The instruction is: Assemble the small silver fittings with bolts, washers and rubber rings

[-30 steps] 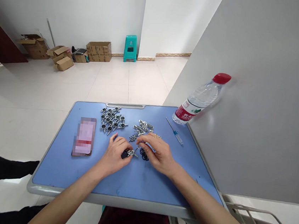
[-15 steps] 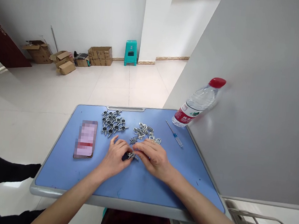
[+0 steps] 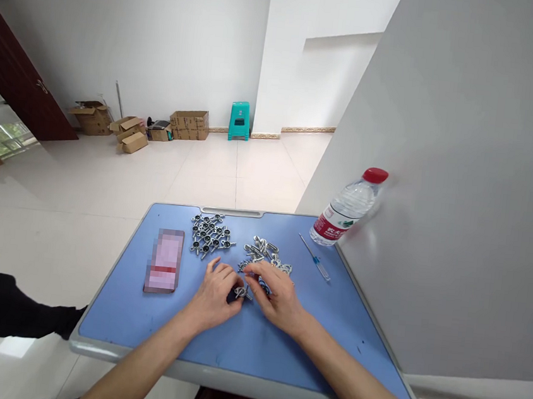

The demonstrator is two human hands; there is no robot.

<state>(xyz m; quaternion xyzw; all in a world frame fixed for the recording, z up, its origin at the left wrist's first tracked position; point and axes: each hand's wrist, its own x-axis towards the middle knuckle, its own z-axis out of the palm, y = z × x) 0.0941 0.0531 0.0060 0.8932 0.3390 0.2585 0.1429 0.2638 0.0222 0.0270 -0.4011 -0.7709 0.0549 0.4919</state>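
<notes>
1. Left hand [image 3: 219, 295]: thumb and fingers pinch a small metal fitting [image 3: 240, 292], low over the table [image 3: 250, 356], a bit right of the phone [image 3: 164, 262].
2. Right hand [image 3: 278, 293]: thumb and fingertips drawn close together just beside the fitting. Can't tell from here if anything's between them.
3. Risk: fitting twists or slips if the left pinch loosens; the grip looks small for a metal part.
4. Risk: right palm sits over the black rings [image 3: 264, 285], with the small screws [image 3: 242, 265] by its fingertips. A careless sweep could scatter or mix them. Metal clips [image 3: 261, 248] and flat plates [image 3: 286, 268] sit close behind too.
5. Risk: a knocked screw could roll; I see no tray around the piles.
6. Room: bare tabletop towards the near edge, plus a stretch right of the right hand. Far side is tight: black-centred fittings [image 3: 208, 234] ahead of the left hand.
7. Right edge: screwdriver [image 3: 315, 258] well apart from the hands; bottle [image 3: 341, 217] at the far corner by the grey panel [image 3: 437, 211], tippable if bumped.
</notes>
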